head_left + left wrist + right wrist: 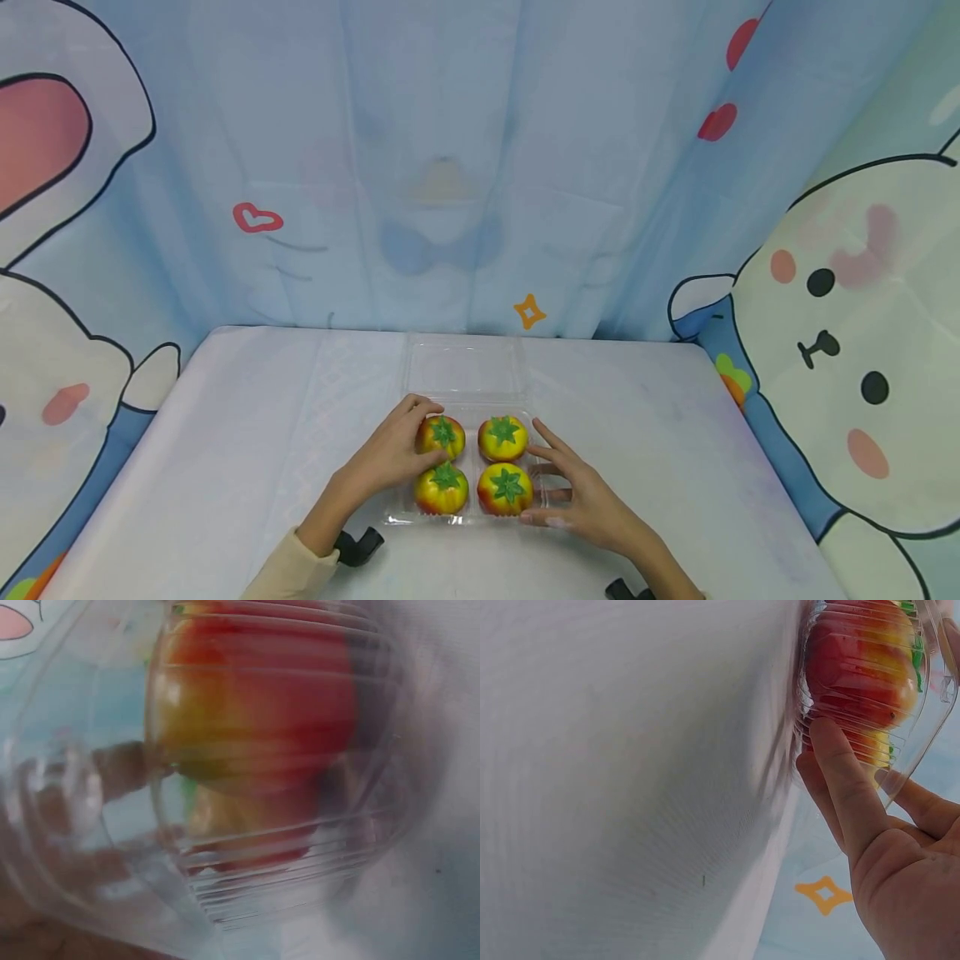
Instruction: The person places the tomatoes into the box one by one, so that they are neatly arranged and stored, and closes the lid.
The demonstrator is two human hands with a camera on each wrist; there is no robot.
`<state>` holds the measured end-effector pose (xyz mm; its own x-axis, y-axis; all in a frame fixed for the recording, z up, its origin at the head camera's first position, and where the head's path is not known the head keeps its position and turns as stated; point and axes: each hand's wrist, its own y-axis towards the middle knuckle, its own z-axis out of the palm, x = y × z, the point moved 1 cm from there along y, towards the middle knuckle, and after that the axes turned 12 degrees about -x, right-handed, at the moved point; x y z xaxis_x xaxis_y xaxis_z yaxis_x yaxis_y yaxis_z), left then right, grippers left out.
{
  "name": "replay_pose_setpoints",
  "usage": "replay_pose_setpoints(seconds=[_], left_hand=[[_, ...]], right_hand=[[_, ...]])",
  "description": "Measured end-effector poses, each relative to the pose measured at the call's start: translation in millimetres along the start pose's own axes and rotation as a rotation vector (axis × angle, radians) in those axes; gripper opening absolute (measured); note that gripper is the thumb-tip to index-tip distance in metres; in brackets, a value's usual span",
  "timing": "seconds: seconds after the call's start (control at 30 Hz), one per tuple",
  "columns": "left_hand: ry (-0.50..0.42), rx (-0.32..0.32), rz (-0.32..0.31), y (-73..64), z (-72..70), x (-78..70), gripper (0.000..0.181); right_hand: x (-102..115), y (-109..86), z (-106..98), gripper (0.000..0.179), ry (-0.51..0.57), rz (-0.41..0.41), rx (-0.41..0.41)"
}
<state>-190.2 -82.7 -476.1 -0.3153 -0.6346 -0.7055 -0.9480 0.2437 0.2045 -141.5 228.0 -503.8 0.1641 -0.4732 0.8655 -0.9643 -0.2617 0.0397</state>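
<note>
A clear plastic clamshell box (390,510) lies on the table with its lid (467,367) folded back. Several yellow-red fruits with green star-shaped tops sit in it in two rows. My left hand (395,446) grips the back left fruit (450,433), thumb on its near side and fingers over its far side. At the box's right wall, my right hand (573,492) has its fingers spread, close beside the back right fruit (502,442) and front right fruit (504,493). In the right wrist view straight fingers (844,776) touch the ridged wall. The front left fruit (441,492) is just below my left thumb.
A white cloth covers the table (675,417). Behind it hangs a blue curtain (465,167) printed with cartoon figures, hearts and a star. A black wrist mount (360,547) sits below my left wrist, with another (628,590) near the right.
</note>
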Motion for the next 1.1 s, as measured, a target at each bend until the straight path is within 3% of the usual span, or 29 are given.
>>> replay_pose_setpoints(seconds=[0.23, 0.47, 0.57, 0.67, 0.77, 1.0, 1.1], left_hand=[[-0.020, -0.058, 0.003, 1.4, -10.0, 0.7, 0.045], [-0.100, -0.247, 0.075, 8.3, -22.7, 12.1, 0.032], [-0.123, -0.322, 0.067, 13.4, -24.7, 20.9, 0.031], [-0.159, -0.369, 0.009, 19.3, -24.6, 31.4, 0.030], [-0.204, -0.378, -0.085, 26.4, -23.5, 40.3, 0.033], [-0.344, -0.312, -0.335, 42.9, -16.7, 56.2, 0.055], [-0.401, -0.289, -0.405, 49.2, -13.8, 62.3, 0.059]], right_hand=[[0.1, 0.7, -0.3, 0.088, -0.012, 0.007, -0.007], [0.7, 0.8, 0.0, 0.088, -0.012, 0.019, -0.008], [0.8, 0.7, 0.2, 0.088, -0.011, 0.018, -0.007], [0.2, 0.7, 0.7, 0.088, -0.009, 0.017, -0.004], [-0.2, 0.9, 0.7, 0.088, -0.012, 0.020, -0.006], [-1.0, 1.1, 0.3, 0.088, -0.009, 0.026, -0.006], [-1.8, 1.1, 1.6, 0.089, -0.006, 0.032, -0.006]])
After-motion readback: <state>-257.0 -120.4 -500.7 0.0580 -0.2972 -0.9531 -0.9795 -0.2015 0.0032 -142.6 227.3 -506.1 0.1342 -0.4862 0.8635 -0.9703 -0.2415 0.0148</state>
